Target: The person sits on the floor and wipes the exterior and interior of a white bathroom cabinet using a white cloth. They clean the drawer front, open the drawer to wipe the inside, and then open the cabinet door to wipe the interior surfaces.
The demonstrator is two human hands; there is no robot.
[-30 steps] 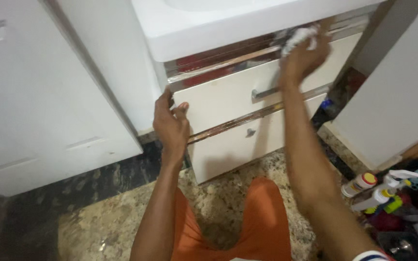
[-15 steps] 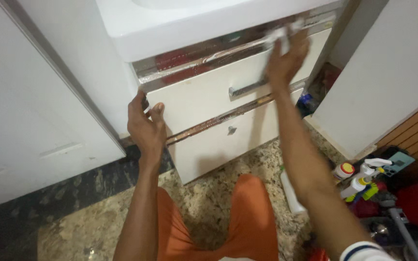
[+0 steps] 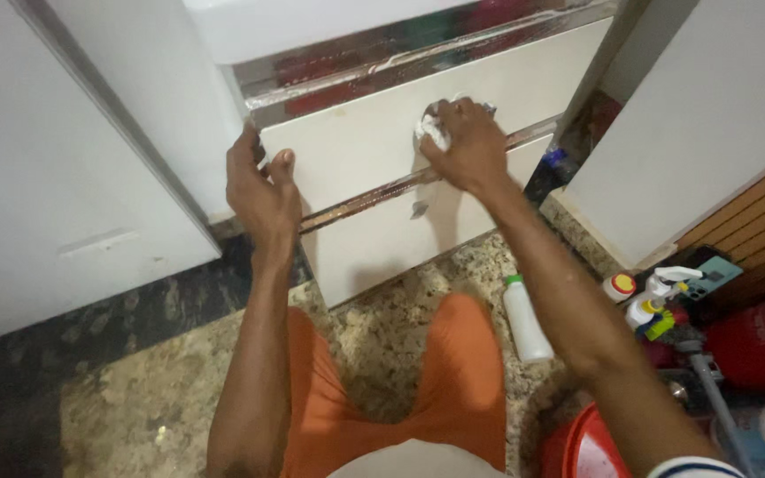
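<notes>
Drawer handle hidden behind right hand (image 3: 467,146), fingers closed on white cloth (image 3: 434,133). Left hand (image 3: 261,186) gripping upper drawer (image 3: 365,133) left edge. White bottle (image 3: 524,320) on floor.

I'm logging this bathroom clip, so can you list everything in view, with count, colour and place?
upper drawer: 1, white front, under the basin
lower drawer: 1, white, small metal knob, below the upper one
mirrored trim strip: 1, chrome, between the drawers
basin: 1, white, top edge
door: 1, white, left
stone floor: speckled tan with a dark border
plastic bottle: 1, white with green cap, lying on the floor
spray bottles: 2 or so, white, right
bucket: 1, red, bottom right
cloth: 1, white, bunched at the drawer handle
shorts: orange
left hand: on the upper drawer's left edge
right hand: grip closed on the cloth
</notes>
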